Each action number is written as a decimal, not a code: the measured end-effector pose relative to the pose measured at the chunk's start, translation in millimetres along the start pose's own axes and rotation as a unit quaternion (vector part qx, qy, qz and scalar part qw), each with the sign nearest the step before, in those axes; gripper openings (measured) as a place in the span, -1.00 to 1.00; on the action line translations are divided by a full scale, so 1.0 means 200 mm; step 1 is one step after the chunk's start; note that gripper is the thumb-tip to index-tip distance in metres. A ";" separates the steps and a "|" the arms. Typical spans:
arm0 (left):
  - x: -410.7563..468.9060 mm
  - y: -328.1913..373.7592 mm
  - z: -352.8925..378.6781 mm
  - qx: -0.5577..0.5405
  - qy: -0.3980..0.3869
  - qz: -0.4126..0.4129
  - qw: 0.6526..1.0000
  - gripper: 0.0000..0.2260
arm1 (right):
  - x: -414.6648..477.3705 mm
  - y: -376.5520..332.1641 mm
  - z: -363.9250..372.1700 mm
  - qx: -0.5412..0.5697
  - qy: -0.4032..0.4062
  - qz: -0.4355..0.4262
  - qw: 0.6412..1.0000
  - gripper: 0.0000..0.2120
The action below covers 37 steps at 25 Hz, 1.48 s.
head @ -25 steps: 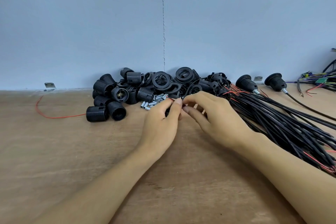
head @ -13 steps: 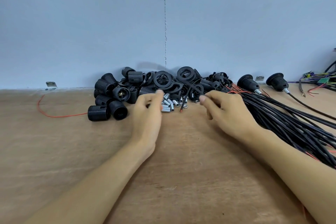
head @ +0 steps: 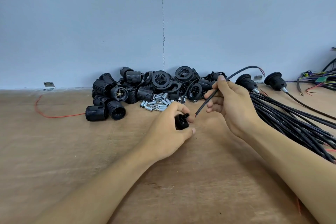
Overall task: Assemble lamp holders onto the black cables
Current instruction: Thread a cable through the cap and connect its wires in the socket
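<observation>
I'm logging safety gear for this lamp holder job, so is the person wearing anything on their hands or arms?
Nothing shows. The left hand and right hand are bare: no gloves, rings, watch or wristband. The left forearm and right forearm are uncovered to the frame's edge, no sleeve in view.

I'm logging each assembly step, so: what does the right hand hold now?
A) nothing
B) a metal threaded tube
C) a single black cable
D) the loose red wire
C: the right hand pinches a single black cable, its bare end pointing down toward the black holder part gripped in the left hand.
</observation>
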State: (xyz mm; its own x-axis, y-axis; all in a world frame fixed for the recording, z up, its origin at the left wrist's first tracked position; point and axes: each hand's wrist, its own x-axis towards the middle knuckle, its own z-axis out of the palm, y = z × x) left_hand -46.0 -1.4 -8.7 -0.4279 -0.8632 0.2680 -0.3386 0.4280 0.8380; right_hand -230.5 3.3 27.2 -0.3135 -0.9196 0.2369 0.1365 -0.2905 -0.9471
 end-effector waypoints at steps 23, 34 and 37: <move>-0.01 0.05 0.04 -0.081 0.087 0.079 0.990 -0.75 | -0.16 -0.02 0.12 -0.304 -0.055 -0.253 0.917 -0.67; 0.04 0.10 0.02 -0.361 0.051 -0.052 0.930 -0.72 | -0.13 0.03 0.09 -0.244 -0.115 -0.118 0.956 -0.72; 0.05 0.07 -0.02 -0.426 0.059 -0.074 0.900 -0.82 | -0.11 0.04 0.08 -0.212 -0.174 -0.067 0.959 -0.75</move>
State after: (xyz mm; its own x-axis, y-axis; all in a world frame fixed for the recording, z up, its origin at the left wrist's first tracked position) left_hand -52.4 -4.8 7.9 -0.3224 -0.9377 0.1292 0.4010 -0.0117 0.9160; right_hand -208.4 16.7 18.3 0.0407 -0.9354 0.3514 -0.3000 -0.3469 -0.8887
